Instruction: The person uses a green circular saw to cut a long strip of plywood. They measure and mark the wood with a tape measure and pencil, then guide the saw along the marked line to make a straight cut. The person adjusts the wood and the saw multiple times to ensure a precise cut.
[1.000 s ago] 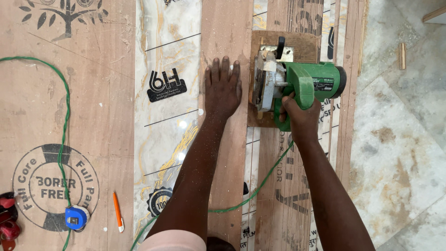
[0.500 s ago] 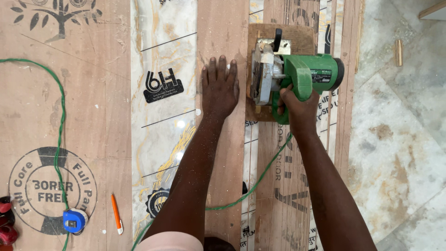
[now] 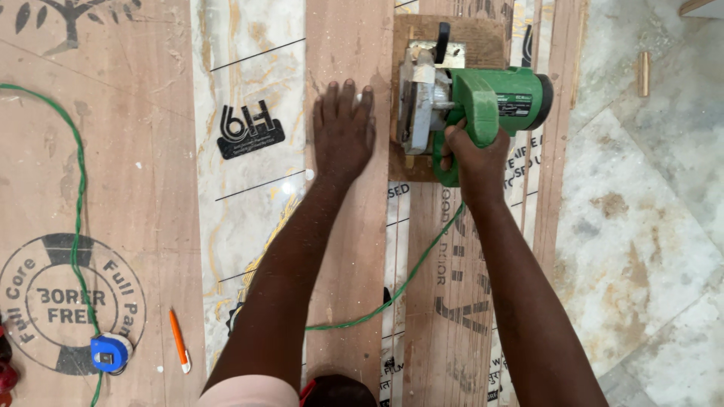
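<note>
Our right hand (image 3: 471, 154) grips the handle of a green circular saw (image 3: 467, 105), which sits on a square wooden base plate (image 3: 483, 38) over the plywood strips. Our left hand (image 3: 343, 128) lies open, palm down and fingers spread, on a narrow plywood strip (image 3: 343, 301) just beside the saw. A green power cord (image 3: 392, 290) trails back between our arms. Well apart to the left lie an orange pencil (image 3: 179, 341) and a blue tape measure (image 3: 110, 353) on a plywood sheet (image 3: 136, 188).

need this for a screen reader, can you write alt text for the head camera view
A right hand grips a green circular saw on a narrow plywood strip, which the left hand presses flat. An orange pen and blue tape measure lie lower left.
</note>
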